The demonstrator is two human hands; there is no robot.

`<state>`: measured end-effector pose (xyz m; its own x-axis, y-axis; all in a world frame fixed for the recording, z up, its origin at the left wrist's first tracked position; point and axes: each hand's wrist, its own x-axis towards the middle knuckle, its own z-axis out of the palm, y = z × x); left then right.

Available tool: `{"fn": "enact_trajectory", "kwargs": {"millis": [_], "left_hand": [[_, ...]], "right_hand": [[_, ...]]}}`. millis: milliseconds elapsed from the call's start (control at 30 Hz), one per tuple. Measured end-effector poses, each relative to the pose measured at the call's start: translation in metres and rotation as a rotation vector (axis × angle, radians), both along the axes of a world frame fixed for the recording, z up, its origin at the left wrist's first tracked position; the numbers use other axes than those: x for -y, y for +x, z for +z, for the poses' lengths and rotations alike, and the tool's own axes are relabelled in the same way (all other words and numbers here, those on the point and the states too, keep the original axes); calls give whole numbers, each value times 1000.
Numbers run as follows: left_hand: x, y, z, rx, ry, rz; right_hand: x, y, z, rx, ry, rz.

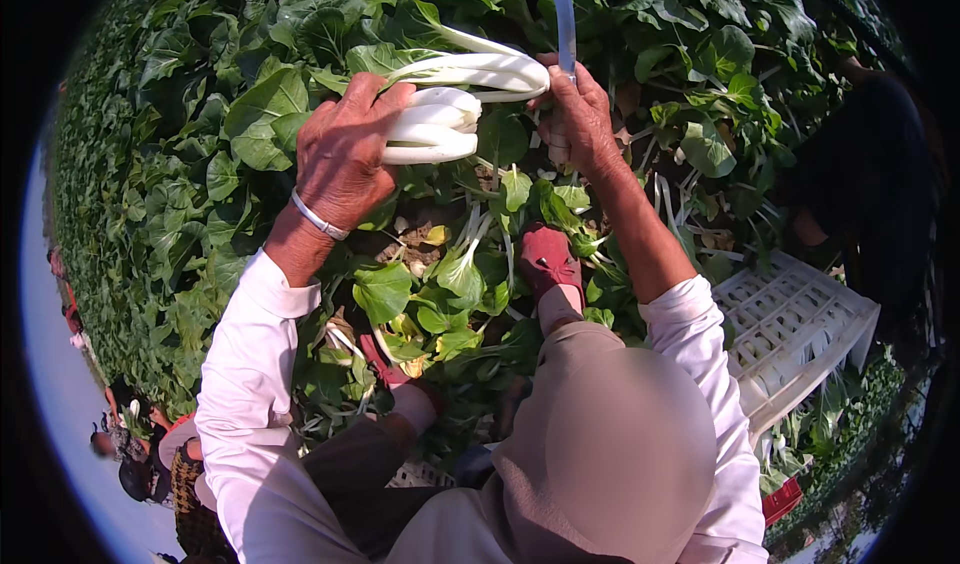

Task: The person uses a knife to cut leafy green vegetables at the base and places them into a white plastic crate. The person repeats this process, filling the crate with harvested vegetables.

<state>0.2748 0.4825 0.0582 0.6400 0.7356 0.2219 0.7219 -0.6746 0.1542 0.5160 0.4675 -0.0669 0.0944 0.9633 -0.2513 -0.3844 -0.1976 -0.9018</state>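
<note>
My left hand (345,140) is wrapped around a bunch of bok choy (439,133) by its white stalks, the cut ends pointing right. Just above it, another bok choy head (480,73) lies sideways, its base against the fingers of my right hand (574,118). That hand grips a knife (562,20), whose blade stands up and curves at the tip. Whether the right fingers also pinch the bok choy base is not clear. The knife's handle is mostly hidden in the palm.
Leafy plants (180,129) grow densely ahead and left. Loose leaves and stalks (457,271) litter the soil around my red shoes (550,260). A white plastic crate (795,324) holding pale stalks stands right, beside a person in dark clothing (870,166). Other people (142,451) are lower left.
</note>
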Motion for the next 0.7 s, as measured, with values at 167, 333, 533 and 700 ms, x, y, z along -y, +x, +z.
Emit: {"fn": "enact_trajectory", "kwargs": {"millis": [167,333,533,700], "left_hand": [[47,-22,53,209,-229,74],[125,-51,108,178,-559,166],[194,-80,101,582,-939,650],[182,-73,53,844,-768,727]], "right_hand": [[25,-14,67,-206,122,174],[55,-52,126,-211,280,256],[87,-83,124,81,40,456],[112,-117,104,-68,-149,466]]}}
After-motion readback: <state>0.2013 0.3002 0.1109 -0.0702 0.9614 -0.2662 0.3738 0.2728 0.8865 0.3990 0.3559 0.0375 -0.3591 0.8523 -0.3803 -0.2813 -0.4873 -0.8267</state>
